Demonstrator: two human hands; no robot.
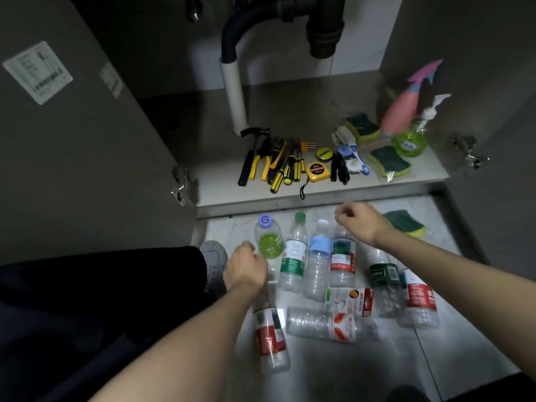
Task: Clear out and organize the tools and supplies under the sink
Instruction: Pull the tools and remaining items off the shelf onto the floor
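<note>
The yellow tape measure lies near the front edge of the cabinet floor, and I use it as the reference. To its left is a tight row of tools: a black hammer, yellow-handled pliers and several black and yellow screwdrivers. Just behind it is a small round black and yellow tape roll. To its right lie a blue and white brush, then green and yellow sponges, and further right a green pump bottle and a pink spray bottle stand near the cabinet wall. In front of the tape measure, lower, on the tiled floor, many empty plastic bottles lie side by side, some with red labels, and one more sponge lies to the right of them. The left hand is over the floor beside a small green bottle, its fingers are curled, and I cannot tell if it grips anything. The right hand hovers above the bottles in front of the tape measure, with fingers loosely curled and holding nothing.
</note>
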